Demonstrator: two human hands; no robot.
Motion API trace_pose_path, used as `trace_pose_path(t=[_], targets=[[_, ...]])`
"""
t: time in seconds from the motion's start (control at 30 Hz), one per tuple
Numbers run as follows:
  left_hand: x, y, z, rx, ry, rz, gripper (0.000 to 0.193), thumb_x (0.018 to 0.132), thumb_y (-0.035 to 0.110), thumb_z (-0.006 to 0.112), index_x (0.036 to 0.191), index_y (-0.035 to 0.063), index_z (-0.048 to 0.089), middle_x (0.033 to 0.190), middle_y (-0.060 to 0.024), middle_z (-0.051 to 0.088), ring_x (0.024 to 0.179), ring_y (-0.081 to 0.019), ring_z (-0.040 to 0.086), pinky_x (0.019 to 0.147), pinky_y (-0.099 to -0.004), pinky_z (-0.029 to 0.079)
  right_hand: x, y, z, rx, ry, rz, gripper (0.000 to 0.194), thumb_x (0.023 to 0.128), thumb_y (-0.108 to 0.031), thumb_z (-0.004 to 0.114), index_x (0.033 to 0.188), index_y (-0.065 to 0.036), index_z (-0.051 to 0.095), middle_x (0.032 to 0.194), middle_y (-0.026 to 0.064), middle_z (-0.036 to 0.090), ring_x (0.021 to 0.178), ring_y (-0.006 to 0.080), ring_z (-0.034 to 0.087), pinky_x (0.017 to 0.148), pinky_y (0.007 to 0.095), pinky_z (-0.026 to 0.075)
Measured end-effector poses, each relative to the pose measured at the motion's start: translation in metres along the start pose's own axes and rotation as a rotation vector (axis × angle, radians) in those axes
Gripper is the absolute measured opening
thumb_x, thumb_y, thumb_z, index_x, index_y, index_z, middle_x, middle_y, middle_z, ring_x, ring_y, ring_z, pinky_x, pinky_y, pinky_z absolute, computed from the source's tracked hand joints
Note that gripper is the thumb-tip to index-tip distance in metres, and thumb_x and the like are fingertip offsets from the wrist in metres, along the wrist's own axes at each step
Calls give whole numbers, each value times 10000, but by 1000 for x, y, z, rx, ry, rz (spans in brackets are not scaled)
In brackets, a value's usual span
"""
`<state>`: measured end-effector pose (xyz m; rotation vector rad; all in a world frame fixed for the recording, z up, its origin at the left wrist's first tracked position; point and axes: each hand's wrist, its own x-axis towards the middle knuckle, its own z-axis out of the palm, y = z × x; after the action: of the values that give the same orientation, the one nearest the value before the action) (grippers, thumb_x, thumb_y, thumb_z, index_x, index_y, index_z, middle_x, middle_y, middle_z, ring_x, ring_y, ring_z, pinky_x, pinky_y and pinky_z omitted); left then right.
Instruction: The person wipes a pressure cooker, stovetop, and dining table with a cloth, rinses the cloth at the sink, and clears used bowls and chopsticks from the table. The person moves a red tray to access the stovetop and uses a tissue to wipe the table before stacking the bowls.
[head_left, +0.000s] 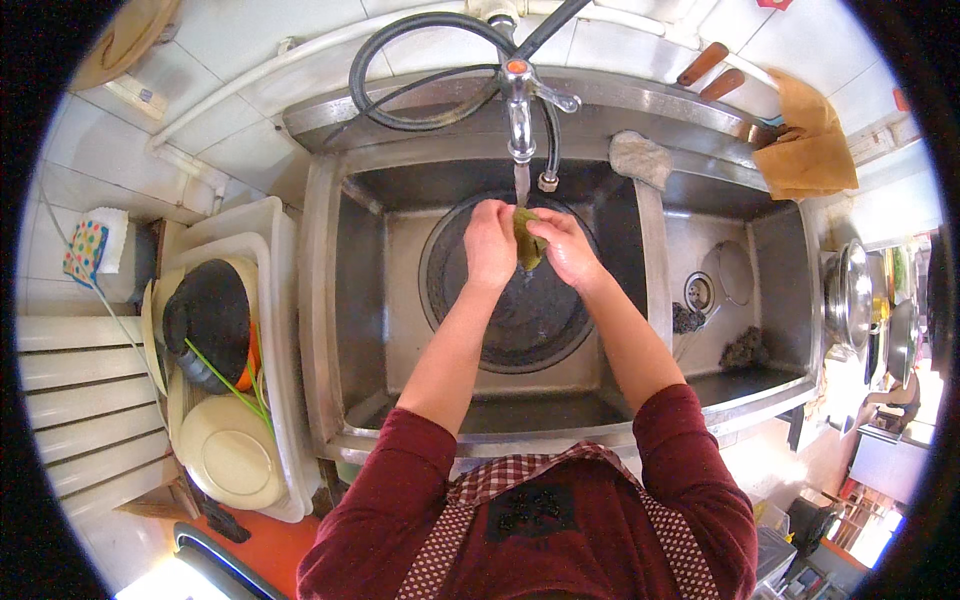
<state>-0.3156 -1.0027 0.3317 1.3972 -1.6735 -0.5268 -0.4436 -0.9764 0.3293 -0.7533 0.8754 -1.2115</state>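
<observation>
Both my hands grip a wet olive-green cloth or leafy piece (529, 238); which of the two cannot be told. My left hand (493, 244) closes on its left side, and my right hand (564, 244) pinches it from the right. Just above them, water (523, 184) runs from the chrome faucet (520, 120). Under my hands a round dark basin (517, 330) sits in the large compartment of the stainless steel sink (409, 300). Its contents are hard to make out.
A grey sponge or rag (641, 159) lies on the sink divider (654, 247). Dark scouring pads (744, 349) and a wire strainer (731, 274) occupy the right compartment. On the left stands a white plastic rack (289, 337) with bowls (232, 450). Wooden-handled tools (703, 64) stand behind the sink.
</observation>
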Motion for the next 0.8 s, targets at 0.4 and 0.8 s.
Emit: trace_pose_path(t=[0.4, 0.8], targets=[[6, -15, 9, -1045, -434, -1437, 396, 857, 316, 447, 1178, 86, 413, 1200, -191, 399, 1097, -292, 404, 907, -386, 375, 28, 12, 2, -1136, 117, -405, 297, 779, -238, 565, 958, -7, 516, 1004, 191, 514, 994, 358, 438, 851, 416, 350], [10, -4, 17, -1264, -362, -1103, 341, 887, 333, 397, 1104, 81, 472, 1036, -72, 552, 898, -223, 566, 750, -376, 472, 37, 8, 17, -690, 294, -301, 243, 831, -182, 505, 925, 42, 516, 816, 144, 589, 757, 280, 570, 721, 328, 446]])
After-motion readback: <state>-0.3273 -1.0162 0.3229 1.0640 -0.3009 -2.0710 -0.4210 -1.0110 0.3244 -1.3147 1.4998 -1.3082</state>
